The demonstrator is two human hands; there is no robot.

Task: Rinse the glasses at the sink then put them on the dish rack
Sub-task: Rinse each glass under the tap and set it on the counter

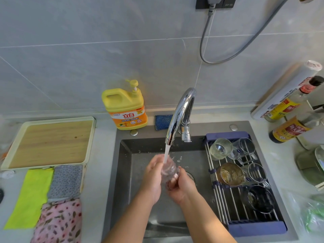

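A clear glass (169, 170) is held over the dark sink (126, 172), under the water running from the chrome faucet (180, 113). My left hand (151, 179) grips its left side. My right hand (180, 185) holds its lower end, with fingers curled round it. The dish rack (235, 204) spans the sink's right part and carries several glasses: a ribbed one (220, 149), a clear mug (244, 149), an amber one (230, 174), another clear mug (257, 173) and a dark one (259, 199).
A yellow detergent bottle (125, 106) and a blue sponge (163, 121) stand behind the sink. Left of it lie a wooden board in a tray (50, 142) and cloths (29, 195). Sauce bottles (287, 130) stand at the right.
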